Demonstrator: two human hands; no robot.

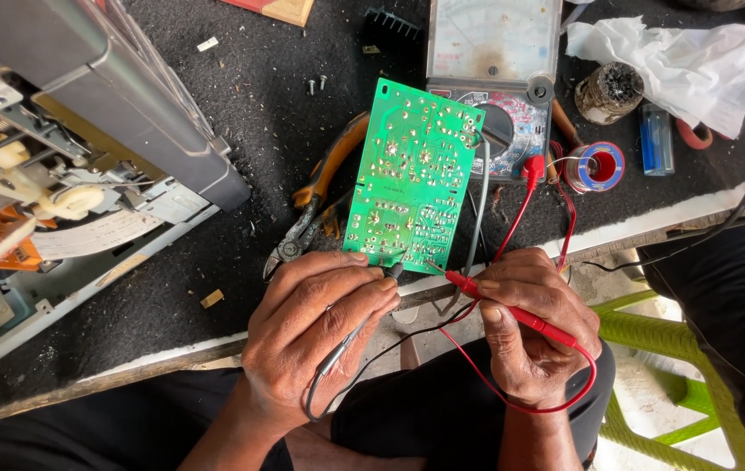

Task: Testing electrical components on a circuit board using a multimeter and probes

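A green circuit board [411,174] stands tilted on the bench, solder side up, its near edge at my hands. My left hand [316,336] grips a black probe [348,342] and rests against the board's near edge; the probe tip is hidden under my fingers. My right hand [529,327] holds a red probe [512,310] with its tip touching the board's near right corner. Red and black leads loop below my hands. An analogue multimeter [494,65] lies behind the board.
Orange-handled pliers [316,205] lie left of the board. An opened metal device chassis [67,148] fills the left. A solder spool [597,166], a blue lighter [656,139], a round tin [609,92] and crumpled paper [695,57] sit at the right. A green chair [660,349] stands below.
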